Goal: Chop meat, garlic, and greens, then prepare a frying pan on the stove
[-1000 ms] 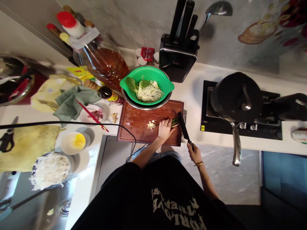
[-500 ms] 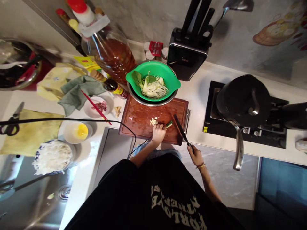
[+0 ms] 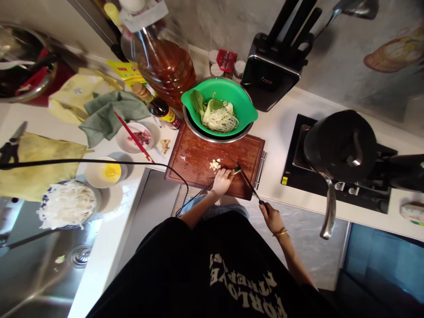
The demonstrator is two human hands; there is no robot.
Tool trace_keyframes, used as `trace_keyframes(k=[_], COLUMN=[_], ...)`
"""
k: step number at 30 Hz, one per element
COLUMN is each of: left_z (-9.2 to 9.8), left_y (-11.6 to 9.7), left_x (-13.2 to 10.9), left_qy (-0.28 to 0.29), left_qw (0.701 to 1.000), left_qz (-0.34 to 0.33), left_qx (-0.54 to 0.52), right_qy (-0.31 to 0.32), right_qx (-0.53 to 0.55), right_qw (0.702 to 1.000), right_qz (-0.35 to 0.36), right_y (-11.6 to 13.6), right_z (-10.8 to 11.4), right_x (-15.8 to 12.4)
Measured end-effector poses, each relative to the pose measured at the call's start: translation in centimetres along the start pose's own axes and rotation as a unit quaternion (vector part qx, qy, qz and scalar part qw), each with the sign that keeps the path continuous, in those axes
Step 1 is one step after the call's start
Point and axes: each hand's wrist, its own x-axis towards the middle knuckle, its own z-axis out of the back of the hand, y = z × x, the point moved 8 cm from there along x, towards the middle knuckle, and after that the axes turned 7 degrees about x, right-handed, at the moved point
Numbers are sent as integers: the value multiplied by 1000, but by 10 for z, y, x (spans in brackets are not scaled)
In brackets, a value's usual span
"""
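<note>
On the brown cutting board (image 3: 198, 152), my left hand (image 3: 223, 182) presses down a green onion (image 3: 237, 170), whose green end sticks out to the right of the fingers. My right hand (image 3: 272, 218) is closed round the black handle of a kitchen knife (image 3: 249, 183). The blade's far end meets the green tip of the onion. Chopped garlic (image 3: 215, 164) lies in a small heap just beyond my left fingers. A green colander (image 3: 245, 112) with bean sprouts and leafy greens rests in a metal bowl (image 3: 228, 140) at the board's far edge.
Left of the board are ginger (image 3: 164, 146), a meat bowl (image 3: 124, 145) with red chopsticks, an egg bowl (image 3: 94, 174) and a soy sauce bottle (image 3: 165, 115). A black cable (image 3: 145, 163) crosses in front. A knife block (image 3: 271, 75) and a lidded pot (image 3: 338, 141) stand right.
The knife has moved left, from apart at the right onto the green onion's tip. My left hand stays on the onion. The whole view has shifted slightly.
</note>
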Motion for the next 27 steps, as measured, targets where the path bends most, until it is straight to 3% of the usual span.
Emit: trace_keyframes(k=[7,12,18,27], left_z=[0,1,2,-2], left_y=[-6,-9,-8,-5], left_x=[1,-2,-3,-2], left_qy=[6,18,33,35], left_qw=[1000,999,999,998], left_qz=[-22,-26,2,20], left_qx=[17,13,-24,-54], right_qy=[20,-25,-32,10], right_qx=[-70,-53,-2,-65], right_qw=[995,996,999,996], right_qz=[-67,-65,-43,-58], right_y=[-3,3,3,5], right_z=[-22,-40,-25,-15], right_x=[10,20,7,-9])
